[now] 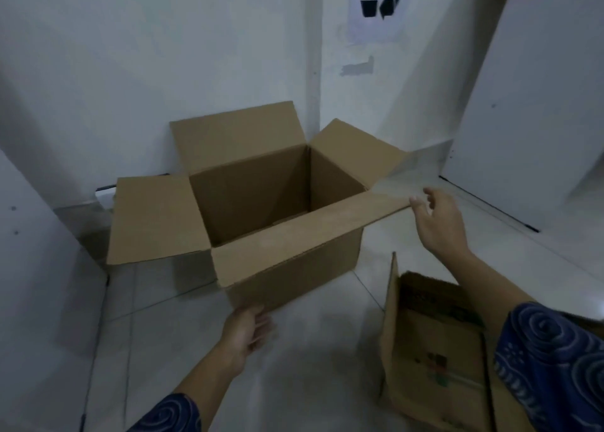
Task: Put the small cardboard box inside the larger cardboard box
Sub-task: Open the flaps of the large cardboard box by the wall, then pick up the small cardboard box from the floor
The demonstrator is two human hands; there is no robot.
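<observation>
Small cardboard box (431, 350) sits on the pale tiled floor (310, 350) at near right, partly hidden under the right forearm and its blue patterned sleeve (555, 366), just beside and outside the larger cardboard box (287, 261). That larger box stands open in the far corner, all four flaps spread and nothing visible inside. Left hand (246, 330) touches its near bottom corner with loose fingers, gripping nothing, while the right hand (438, 219) hovers open-fingered at the tip of the near flap.

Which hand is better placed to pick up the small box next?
Probably the right hand: the small box lies under its forearm. The left hand rests at the large box.
</observation>
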